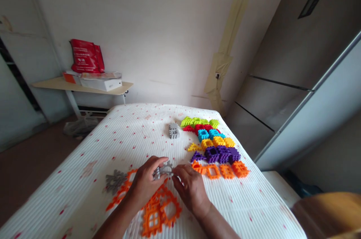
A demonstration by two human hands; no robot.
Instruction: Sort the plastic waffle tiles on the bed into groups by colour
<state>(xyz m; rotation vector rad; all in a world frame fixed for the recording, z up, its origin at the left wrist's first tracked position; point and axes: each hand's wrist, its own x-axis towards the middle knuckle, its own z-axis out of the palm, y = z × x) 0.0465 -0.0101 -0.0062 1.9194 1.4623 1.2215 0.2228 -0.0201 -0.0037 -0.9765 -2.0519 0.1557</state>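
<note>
My left hand (pixel 148 179) is closed around grey interlocking plastic building pieces (pixel 166 168), thumb on top. My right hand (pixel 190 186) pinches the right edge of the same grey pieces with its fingertips. Both hands are just above a spread of loose orange building pieces (pixel 152 218), some with window shapes, partly hidden by my left forearm. More grey pieces (pixel 115 180) lie left of my left wrist. Farther away stands a small grey stack (pixel 173 130).
Colour-sorted rows run along the right side: orange (pixel 227 171), purple (pixel 222 154), yellow (pixel 219 141), blue (pixel 203 135), red (pixel 203 128) and green (pixel 194 121). A patterned cloth (pixel 132 130) covers the table. Beyond are a refrigerator (pixel 282 62) and a side table (pixel 53 83) with a red bag (pixel 87 56).
</note>
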